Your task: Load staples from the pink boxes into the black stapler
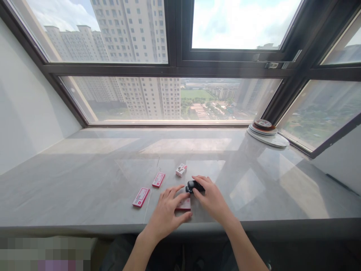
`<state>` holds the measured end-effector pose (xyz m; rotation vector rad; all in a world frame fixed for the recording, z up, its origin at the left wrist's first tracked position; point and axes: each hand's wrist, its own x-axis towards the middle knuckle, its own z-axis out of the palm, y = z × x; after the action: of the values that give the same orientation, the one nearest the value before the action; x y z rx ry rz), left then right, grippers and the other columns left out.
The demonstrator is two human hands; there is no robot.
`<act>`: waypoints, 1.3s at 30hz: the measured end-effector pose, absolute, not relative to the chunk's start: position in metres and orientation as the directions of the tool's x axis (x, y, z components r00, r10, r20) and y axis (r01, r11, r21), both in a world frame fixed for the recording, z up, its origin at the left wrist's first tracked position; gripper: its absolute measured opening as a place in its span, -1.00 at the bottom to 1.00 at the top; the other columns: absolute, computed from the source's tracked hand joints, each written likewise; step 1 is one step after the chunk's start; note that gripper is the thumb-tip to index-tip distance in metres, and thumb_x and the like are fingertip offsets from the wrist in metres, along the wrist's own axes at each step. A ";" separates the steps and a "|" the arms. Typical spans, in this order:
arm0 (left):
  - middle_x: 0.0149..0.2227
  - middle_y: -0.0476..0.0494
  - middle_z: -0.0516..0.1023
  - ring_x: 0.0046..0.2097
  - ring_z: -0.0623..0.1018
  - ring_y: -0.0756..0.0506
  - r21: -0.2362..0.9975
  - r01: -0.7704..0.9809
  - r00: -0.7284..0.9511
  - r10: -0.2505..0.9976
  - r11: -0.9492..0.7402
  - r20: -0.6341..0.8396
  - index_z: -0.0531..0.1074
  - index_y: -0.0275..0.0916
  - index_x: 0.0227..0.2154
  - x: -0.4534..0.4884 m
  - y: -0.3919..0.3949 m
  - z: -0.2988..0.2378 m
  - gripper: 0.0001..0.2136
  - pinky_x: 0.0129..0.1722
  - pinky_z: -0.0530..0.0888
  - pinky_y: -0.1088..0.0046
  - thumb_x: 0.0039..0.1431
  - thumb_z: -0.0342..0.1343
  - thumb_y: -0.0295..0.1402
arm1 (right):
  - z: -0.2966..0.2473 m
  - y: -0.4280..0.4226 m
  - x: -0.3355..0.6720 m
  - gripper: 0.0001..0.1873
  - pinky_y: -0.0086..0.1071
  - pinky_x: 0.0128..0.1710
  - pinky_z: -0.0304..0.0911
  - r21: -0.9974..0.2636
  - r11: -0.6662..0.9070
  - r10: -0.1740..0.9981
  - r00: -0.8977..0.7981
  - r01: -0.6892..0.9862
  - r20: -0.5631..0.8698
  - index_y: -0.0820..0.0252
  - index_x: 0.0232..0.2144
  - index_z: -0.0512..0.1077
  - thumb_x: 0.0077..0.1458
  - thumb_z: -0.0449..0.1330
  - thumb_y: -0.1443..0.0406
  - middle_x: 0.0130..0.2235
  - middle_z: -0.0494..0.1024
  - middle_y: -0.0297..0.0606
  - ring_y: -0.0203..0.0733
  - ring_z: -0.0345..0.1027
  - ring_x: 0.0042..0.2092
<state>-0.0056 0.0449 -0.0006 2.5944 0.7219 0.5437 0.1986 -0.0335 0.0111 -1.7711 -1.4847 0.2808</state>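
Note:
A dark black stapler (194,186), partly covered by fingers, lies under my right hand (210,197). The thumb and fingers of that hand close around its sides. My left hand (169,207) is just to the left, its fingers spread and curved over a flat red-and-white box (184,205). The thumb reaches past the box's near edge while the index fingertip is by its far edge. Part of this box is hidden by the hand, and I cannot tell how firmly the fingers touch it.
Two flat red-and-white boxes (141,197) (158,180) lie to the left on the grey marbled sill (84,188). Farther back sits a small white-and-red box (181,170). A stack of round plates or mats (267,137) stands in the far right corner, against the window frame (169,70).

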 end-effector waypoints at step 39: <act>0.33 -0.03 0.35 0.38 0.29 -0.21 0.586 0.387 0.773 0.597 -0.712 0.214 0.49 -0.03 -0.13 -0.019 0.069 -0.008 -0.77 0.43 0.07 0.00 0.16 0.29 -0.20 | -0.024 -0.069 0.204 -0.57 -0.42 -0.63 -0.05 -0.873 -0.384 0.873 0.426 0.299 -0.238 0.13 -0.35 0.34 0.30 0.05 -0.09 -0.63 0.39 -0.40 -0.28 0.14 -0.66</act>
<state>-0.0194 0.0687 -0.0082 2.4423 0.7358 0.5355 0.2043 -0.0691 -0.0237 -1.8974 -0.9952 0.9273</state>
